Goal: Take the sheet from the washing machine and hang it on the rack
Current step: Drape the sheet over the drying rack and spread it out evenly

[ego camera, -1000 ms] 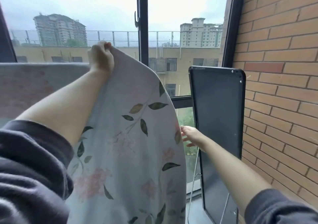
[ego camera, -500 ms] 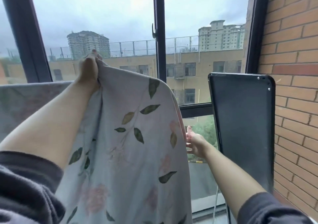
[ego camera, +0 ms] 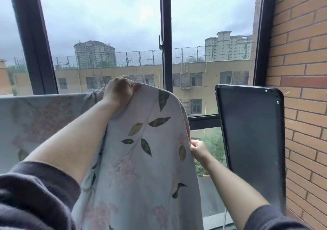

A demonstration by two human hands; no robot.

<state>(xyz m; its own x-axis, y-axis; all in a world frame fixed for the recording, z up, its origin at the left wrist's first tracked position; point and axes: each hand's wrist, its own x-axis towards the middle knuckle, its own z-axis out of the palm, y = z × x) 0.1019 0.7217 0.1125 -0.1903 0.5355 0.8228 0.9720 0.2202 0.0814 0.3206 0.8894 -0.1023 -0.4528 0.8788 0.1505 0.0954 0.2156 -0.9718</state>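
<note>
Gripping floral sheet (ego camera: 141,159) top w/ L hand (ego camera: 118,92), fingers curled round fold; pinching right edge w/ R hand (ego camera: 199,150), fingers clenched.

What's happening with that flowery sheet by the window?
A person is hanging up a sheet in front of a big window. The left hand grips the sheet's top edge up high, and the right hand grips its side edge lower down. The rest of the sheet is spread flat to the left, as if draped over something hidden. No rack shows. A dark panel stands at the brick wall.
</note>
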